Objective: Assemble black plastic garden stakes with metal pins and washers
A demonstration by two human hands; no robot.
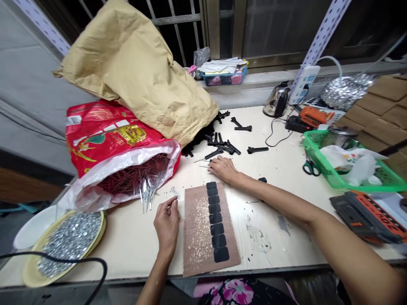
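My left hand (pixel 167 220) is over the table by the cardboard's left edge, fingertips pinched together. Anything between them is too small to make out. Just beyond lie small shiny rings (pixel 174 193). My right hand (pixel 222 169) reaches past the cardboard's far end, fingers closed and low. A thin metal rod (pixel 204 166) sticks out to the left from under its fingertips. Close by lies a heap of black plastic handles (pixel 225 146), one with a thin rod. A column of black rounded-square pieces (pixel 217 229) lies on the brown cardboard (pixel 195 262).
At left are a red bag (pixel 95 131) of dark red rods, a large paper sack (pixel 127 63) and a yellow bowl (pixel 101 228) of shiny metal pieces. At right stand a green basket (pixel 327 178), scissors (pixel 311 168), an orange-black tool case (pixel 365 216) and a kettle (pixel 276 101).
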